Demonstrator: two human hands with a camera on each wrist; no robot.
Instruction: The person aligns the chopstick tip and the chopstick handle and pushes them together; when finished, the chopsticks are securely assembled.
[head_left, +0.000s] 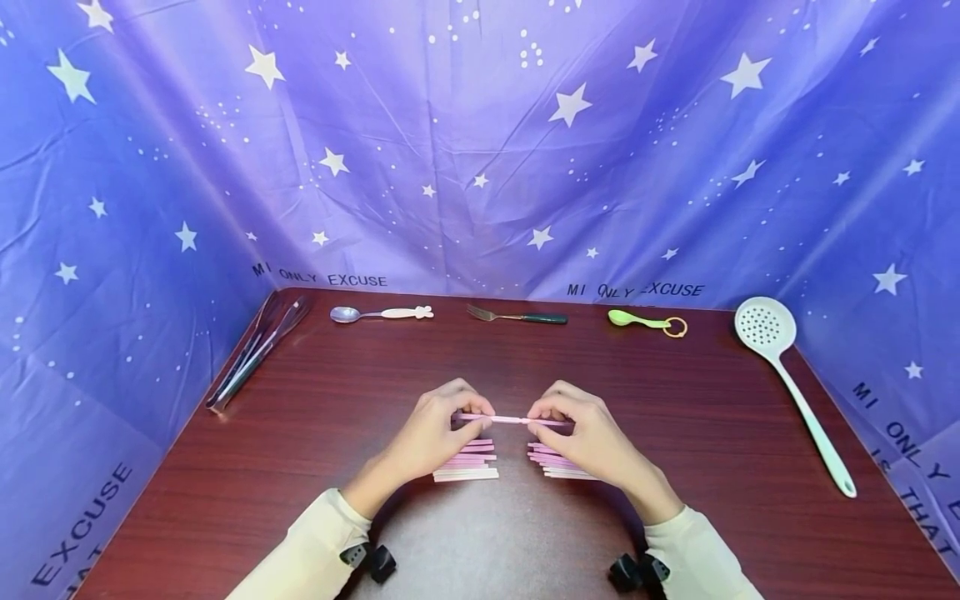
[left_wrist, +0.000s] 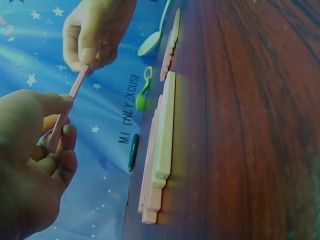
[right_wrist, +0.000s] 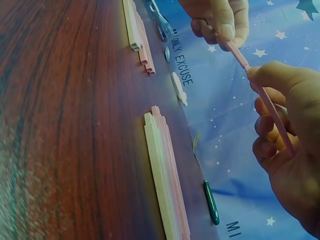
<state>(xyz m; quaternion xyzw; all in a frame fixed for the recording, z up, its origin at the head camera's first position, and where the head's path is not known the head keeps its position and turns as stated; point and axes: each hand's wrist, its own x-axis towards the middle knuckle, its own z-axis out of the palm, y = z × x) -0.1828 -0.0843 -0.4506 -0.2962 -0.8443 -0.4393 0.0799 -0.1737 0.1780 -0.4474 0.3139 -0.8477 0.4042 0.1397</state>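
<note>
My left hand pinches a slim pink stick between thumb and fingertips. Opposite it, my right hand grips a second pink stick the same way, its far end lying along the palm. The two sticks line up end to end, raised over the table, and their ends come together close by the right fingertips. Below the left hand lies a row of pink and cream sticks, side by side. A similar row is partly hidden under the right hand.
Along the back of the dark red table lie a spoon, a fork and a green spoon with a yellow ring. A whisk is at left, a pale skimmer at right. Starry cloth hangs around.
</note>
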